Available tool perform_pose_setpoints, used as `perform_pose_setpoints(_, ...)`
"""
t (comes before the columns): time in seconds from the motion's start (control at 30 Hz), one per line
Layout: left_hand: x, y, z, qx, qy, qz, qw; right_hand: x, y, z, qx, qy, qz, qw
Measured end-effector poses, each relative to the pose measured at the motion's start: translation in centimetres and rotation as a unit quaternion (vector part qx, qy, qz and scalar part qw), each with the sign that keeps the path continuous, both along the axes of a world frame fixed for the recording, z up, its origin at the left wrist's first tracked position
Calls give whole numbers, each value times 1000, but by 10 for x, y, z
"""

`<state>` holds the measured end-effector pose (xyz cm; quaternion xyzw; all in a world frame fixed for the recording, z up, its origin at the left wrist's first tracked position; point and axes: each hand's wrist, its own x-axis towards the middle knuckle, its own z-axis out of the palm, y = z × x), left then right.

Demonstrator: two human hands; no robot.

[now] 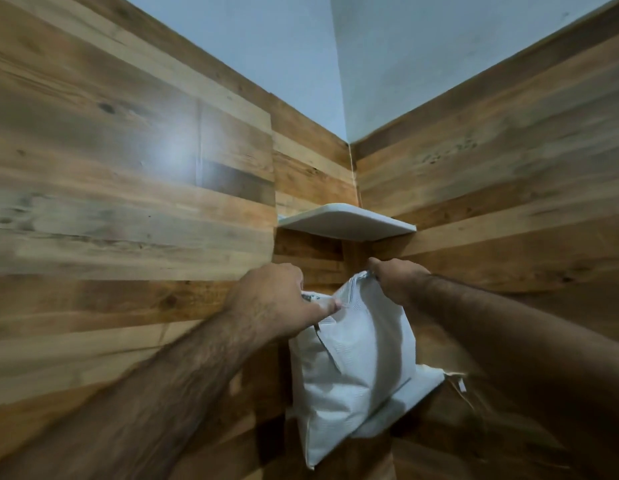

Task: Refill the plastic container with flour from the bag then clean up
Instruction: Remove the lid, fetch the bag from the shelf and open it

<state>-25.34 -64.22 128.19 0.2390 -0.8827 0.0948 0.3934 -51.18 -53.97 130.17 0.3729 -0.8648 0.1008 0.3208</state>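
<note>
Corner of a wood-panelled room: your two hands hold a white woven-plastic flour bag [349,358] up by its top edge, in front of the corner where the two plank walls meet.

Your left hand [280,299] grips the bag's top-left edge, fingers curled over the rim w/ the thumb pressed flat along the front of the fold. Your right hand [398,277] pinches the top-right corner of the bag, fingers bunched round a gathered peak of material. Both forearms are bare & reach in from the bottom corners of the frame.

The bag hangs upright between the two hands, bulging in its lower half, its top stretched btwn the grips. Its lower right side sits against the lower white corner shelf [408,396], which pokes out from behind it; can't tell whether the bag's weight rests on that shelf or is carried by your hands alone. The bag's bottom-left corner hangs below the shelf's level.

Above the hands, well apart from the bag, an upper white corner shelf [349,220] is fixed into the same corner. The brown horizontal-plank wood wall panelling [128,202] covers both walls approx. to the upper third; above it runs pale blue-grey painted wall [422,57]. A soft light glare shows on the left panelling.
</note>
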Motion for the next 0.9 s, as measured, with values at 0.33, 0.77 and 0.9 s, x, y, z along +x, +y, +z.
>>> perform_pose_setpoints(0.33,-22,-8,-1,15,77,-68,995,-8,3,-7,-197,-81,74,974)
perform_pose_setpoints(0.77,55,65,-5,-4,176,-125,976,86,114,25,-254,-80,59,962)
perform_pose_setpoints(0.9,86,119,-52,24,130,-138,982,126,182,-30,-189,-135,34,972)
